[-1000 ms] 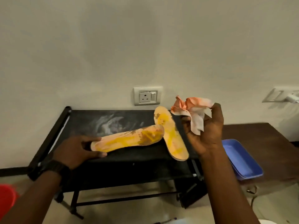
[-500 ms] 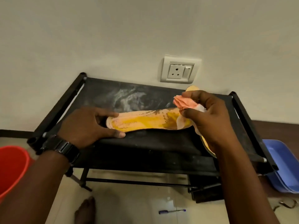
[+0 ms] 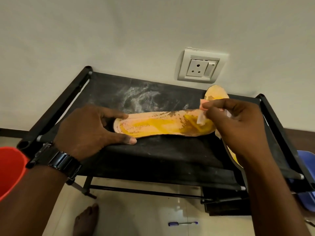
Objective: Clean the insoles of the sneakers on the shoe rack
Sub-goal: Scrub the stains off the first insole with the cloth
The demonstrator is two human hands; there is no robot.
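Red bucket (image 3: pixel 10 169): at the far left edge, standing on the floor beside the rack. Wristwatch (image 3: pixel 56 160): dark band on the left wrist. Left hand (image 3: pixel 88 130): steadies the heel end of the first insole, forefinger laid along its far edge and thumb along its near edge, so the end is pinched between them. Shoe rack (image 3: pixel 153 159): black frame with a fabric top shelf; a pale dusty smear (image 3: pixel 139 97) marks the cloth behind the work. First insole (image 3: pixel 162 126): yellow-orange, lying lengthwise across the top shelf, printed lettering near the heel, brown grime darkest at the toe end. Wad of tissue (image 3: pixel 202 109): pinkish and crumpled, held against that grimy toe end. Right hand (image 3: pixel 238 126): fingers curled, pinching the wad between thumb and fingertips. Second insole (image 3: pixel 216 92): lies under the right hand, only its tip and a lower edge showing, with brown spots at the tip. Blue tray (image 3: pixel 306 167): far right, partly behind the rack. Progress, as judged: wiping of the first insole appears under way with visible staining left; the second appears yet to be cleaned.
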